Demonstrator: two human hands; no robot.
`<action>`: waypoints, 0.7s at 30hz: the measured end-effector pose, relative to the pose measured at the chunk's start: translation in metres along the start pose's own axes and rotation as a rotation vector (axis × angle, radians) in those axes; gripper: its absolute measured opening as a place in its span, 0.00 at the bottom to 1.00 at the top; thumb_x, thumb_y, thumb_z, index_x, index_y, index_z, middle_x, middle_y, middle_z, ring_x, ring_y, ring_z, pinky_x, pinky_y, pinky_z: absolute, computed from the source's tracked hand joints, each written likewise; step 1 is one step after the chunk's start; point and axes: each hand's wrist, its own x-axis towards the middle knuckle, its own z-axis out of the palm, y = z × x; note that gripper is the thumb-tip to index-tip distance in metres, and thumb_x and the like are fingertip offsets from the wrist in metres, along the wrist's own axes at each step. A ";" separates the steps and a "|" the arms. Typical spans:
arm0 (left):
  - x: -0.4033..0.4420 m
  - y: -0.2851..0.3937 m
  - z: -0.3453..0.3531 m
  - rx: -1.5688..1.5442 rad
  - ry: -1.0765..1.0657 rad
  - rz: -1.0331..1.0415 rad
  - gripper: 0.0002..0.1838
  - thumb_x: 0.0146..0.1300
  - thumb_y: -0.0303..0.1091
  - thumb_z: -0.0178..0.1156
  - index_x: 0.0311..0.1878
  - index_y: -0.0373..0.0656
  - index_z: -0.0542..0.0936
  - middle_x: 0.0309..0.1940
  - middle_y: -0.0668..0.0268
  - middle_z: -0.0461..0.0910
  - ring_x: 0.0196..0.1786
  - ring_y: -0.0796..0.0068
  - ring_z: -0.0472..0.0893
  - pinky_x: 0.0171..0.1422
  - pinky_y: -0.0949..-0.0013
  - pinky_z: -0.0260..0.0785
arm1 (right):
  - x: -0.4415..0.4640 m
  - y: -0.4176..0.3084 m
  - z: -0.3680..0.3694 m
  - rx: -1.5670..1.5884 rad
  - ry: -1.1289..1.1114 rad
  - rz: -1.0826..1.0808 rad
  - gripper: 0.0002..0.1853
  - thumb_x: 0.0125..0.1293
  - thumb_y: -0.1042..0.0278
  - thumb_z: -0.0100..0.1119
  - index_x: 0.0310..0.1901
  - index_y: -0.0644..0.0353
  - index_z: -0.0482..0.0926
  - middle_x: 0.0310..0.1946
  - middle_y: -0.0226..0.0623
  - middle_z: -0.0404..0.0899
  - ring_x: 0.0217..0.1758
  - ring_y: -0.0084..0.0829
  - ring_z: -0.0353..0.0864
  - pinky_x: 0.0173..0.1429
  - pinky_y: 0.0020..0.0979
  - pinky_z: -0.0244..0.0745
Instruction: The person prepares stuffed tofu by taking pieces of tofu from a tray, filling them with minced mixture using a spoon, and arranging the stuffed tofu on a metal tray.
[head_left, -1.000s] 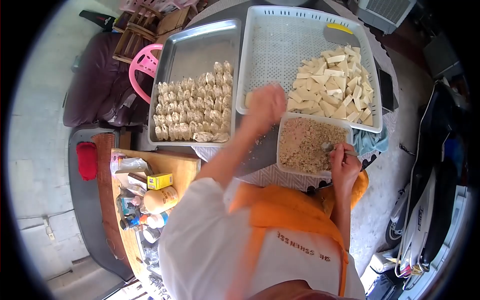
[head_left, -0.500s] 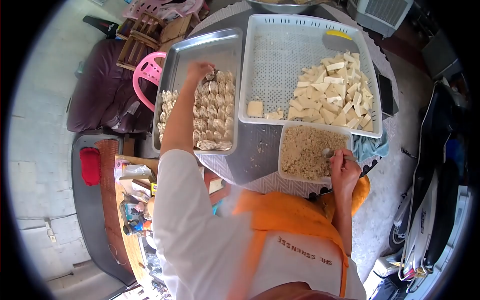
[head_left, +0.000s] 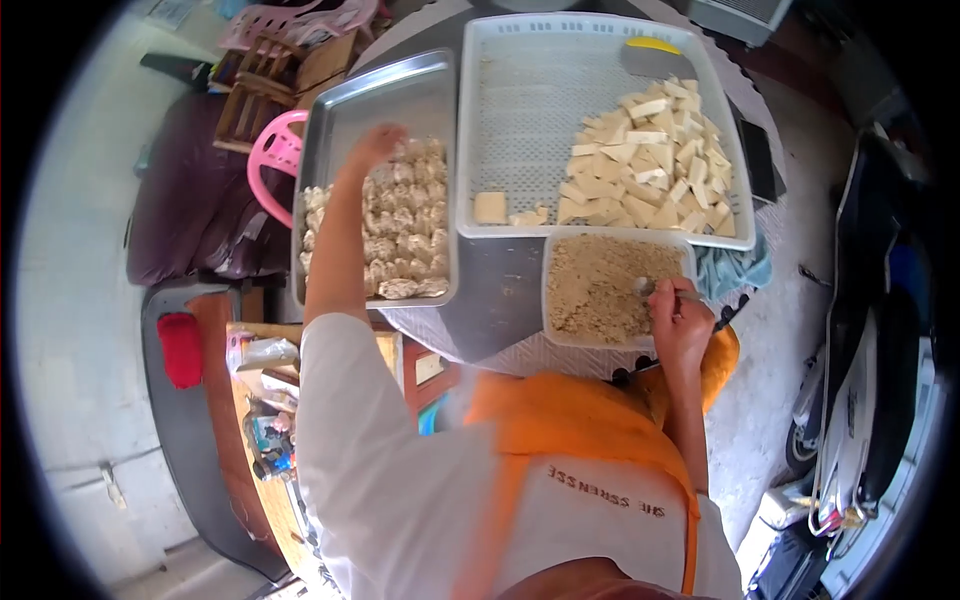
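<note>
My left hand is over the metal tray, at the far end of the rows of filled pieces. Its fingers are smeared by motion, and whether they hold anything cannot be made out. My right hand is closed round a spoon, whose bowl rests on the crumbly filling in a white square container. Beyond this container, a white perforated basket holds a heap of pale cut wedges, a single square piece and small scraps.
A scraper with a yellow handle lies in the basket's far right corner. Beside the filling container is a blue cloth. A pink chair stands left of the tray. A wooden table with small items is at lower left.
My left hand went from the basket's near left corner to the metal tray, then moved slightly back from the piece at the row's end. My right hand keeps hold of the spoon. The view shifted slightly.
</note>
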 end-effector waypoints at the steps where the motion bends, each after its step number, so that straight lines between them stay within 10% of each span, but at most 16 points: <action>1: 0.005 0.003 0.001 0.265 0.117 0.203 0.19 0.70 0.45 0.49 0.47 0.41 0.81 0.40 0.62 0.82 0.38 0.63 0.80 0.40 0.60 0.72 | 0.000 -0.001 -0.001 -0.004 -0.010 0.019 0.16 0.66 0.74 0.56 0.20 0.70 0.78 0.22 0.42 0.81 0.22 0.34 0.80 0.27 0.31 0.72; 3: 0.006 0.053 0.012 0.541 0.180 0.207 0.19 0.70 0.45 0.46 0.49 0.44 0.81 0.48 0.57 0.80 0.49 0.52 0.79 0.51 0.52 0.71 | 0.000 -0.002 0.000 0.016 0.003 0.009 0.16 0.65 0.75 0.56 0.19 0.70 0.77 0.23 0.42 0.81 0.21 0.34 0.80 0.26 0.31 0.71; 10: -0.007 0.199 0.137 0.023 0.092 0.592 0.14 0.64 0.38 0.57 0.46 0.39 0.80 0.44 0.53 0.80 0.50 0.50 0.77 0.56 0.54 0.69 | 0.000 0.000 0.003 0.031 0.019 -0.030 0.15 0.64 0.76 0.57 0.19 0.71 0.76 0.23 0.44 0.80 0.21 0.35 0.79 0.26 0.31 0.71; 21: -0.045 0.251 0.190 0.147 0.042 0.375 0.18 0.57 0.35 0.61 0.51 0.41 0.76 0.45 0.55 0.74 0.50 0.54 0.76 0.54 0.58 0.69 | -0.002 0.014 0.009 -0.001 0.093 -0.147 0.07 0.59 0.79 0.60 0.24 0.68 0.77 0.20 0.40 0.77 0.14 0.38 0.71 0.21 0.33 0.64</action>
